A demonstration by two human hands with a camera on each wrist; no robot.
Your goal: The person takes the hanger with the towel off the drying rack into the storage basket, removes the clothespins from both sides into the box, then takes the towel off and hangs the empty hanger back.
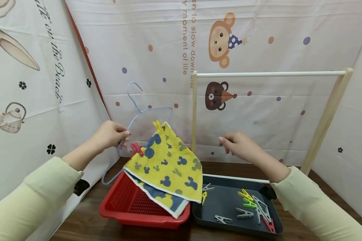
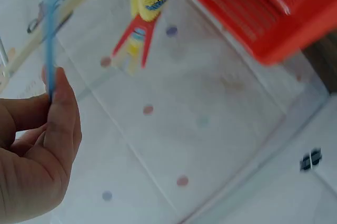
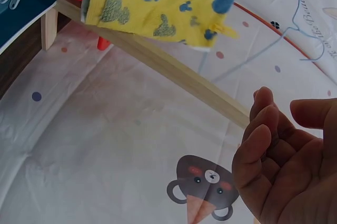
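Observation:
In the head view my left hand [image 1: 111,134] pinches the side of a light blue clothes hanger [image 1: 139,112], which is held tilted with its hook up. A yellow towel [image 1: 172,164] with blue mouse-head shapes hangs folded from the hanger. It is fixed by a yellow clothespin [image 1: 158,126] and a red clothespin [image 1: 137,149]. The left wrist view shows thumb and fingertips closed on the blue hanger wire [image 2: 50,40]. My right hand [image 1: 239,145] hovers right of the towel, fingers loosely bent, touching nothing; in the right wrist view nothing lies between its fingers [image 3: 258,145].
Under the towel stands a red basket [image 1: 144,219]. Beside it, a dark grey tray [image 1: 226,199] holds several loose clothespins [image 1: 244,213]. Behind the tray rises a wooden rack [image 1: 325,124] with a white top bar [image 1: 271,74]. Printed cloth walls enclose the table.

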